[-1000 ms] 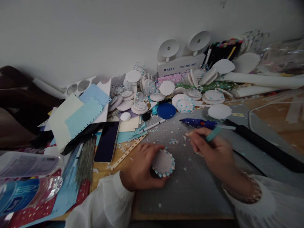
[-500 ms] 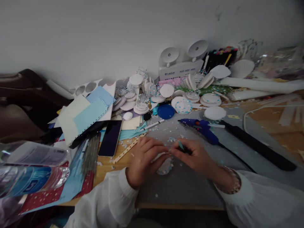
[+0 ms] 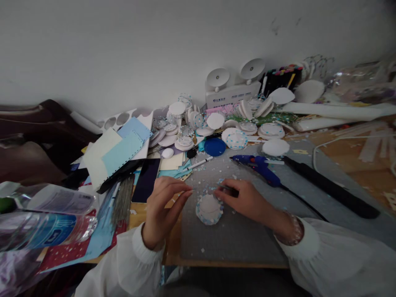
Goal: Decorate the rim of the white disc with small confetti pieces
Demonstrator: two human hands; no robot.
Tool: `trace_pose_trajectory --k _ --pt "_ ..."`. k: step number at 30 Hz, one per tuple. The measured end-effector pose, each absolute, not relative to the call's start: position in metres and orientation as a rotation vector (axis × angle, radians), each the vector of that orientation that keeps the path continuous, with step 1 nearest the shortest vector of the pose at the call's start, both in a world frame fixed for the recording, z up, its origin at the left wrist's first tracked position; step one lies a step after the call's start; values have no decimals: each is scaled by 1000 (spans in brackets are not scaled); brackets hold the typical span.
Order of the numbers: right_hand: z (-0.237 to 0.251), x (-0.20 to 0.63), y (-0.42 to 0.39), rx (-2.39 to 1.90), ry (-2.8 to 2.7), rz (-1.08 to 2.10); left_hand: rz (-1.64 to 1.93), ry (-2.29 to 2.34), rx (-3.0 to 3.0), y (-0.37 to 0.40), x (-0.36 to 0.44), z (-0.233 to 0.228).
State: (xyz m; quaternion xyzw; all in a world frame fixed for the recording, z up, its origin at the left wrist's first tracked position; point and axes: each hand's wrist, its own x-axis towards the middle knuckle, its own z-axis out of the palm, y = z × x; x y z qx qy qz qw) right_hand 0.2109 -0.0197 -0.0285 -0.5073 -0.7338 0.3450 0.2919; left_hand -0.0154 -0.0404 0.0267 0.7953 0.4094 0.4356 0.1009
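Note:
A white round disc (image 3: 209, 209) with a rim of blue-and-white dots lies flat on the grey mat (image 3: 241, 243) between my hands. My left hand (image 3: 163, 206) hovers just left of it, fingers stretched out toward the disc's upper edge, with nothing visible in them. My right hand (image 3: 246, 199) rests on the mat at the disc's upper right. Its fingers are closed on a thin dark tool (image 3: 231, 190) that points toward the disc. Small paper scraps lie scattered around the disc.
A blue glue gun (image 3: 260, 165) lies behind my right hand, its cord running right beside a long black bar (image 3: 331, 187). Behind are stacked white discs (image 3: 216, 121), a blue lid (image 3: 215, 146) and a pen (image 3: 198, 163). A phone (image 3: 147, 179), paper sheets (image 3: 114, 152) and a plastic bottle (image 3: 46, 231) crowd the left.
My left hand has let go of the disc, which now lies flat on the mat. My right hand moved left from near the glue gun to the disc's edge.

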Motion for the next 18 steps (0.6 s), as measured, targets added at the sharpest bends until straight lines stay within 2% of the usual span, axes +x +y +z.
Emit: trace_pose_trajectory --k 5,8,11,13,15,18 --pt "-33 209 -21 -1348 -2011 936 1419 1353 2326 -40 -30 36" --pt "-35 210 -20 -1340 -1984 961 1707 1584 2121 -37 -52 49" --pt "-37 209 -20 -1318 -1964 980 2163 1735 1872 -36 -76 63" --pt "-37 207 -21 -1300 -1961 991 2300 1830 1801 -37 -89 66" --pt "-36 207 -22 -1293 -1946 979 2190 1900 1819 -38 -97 63" --pt "-34 210 -24 -1283 -1797 823 1598 1905 1983 -36 -97 45"
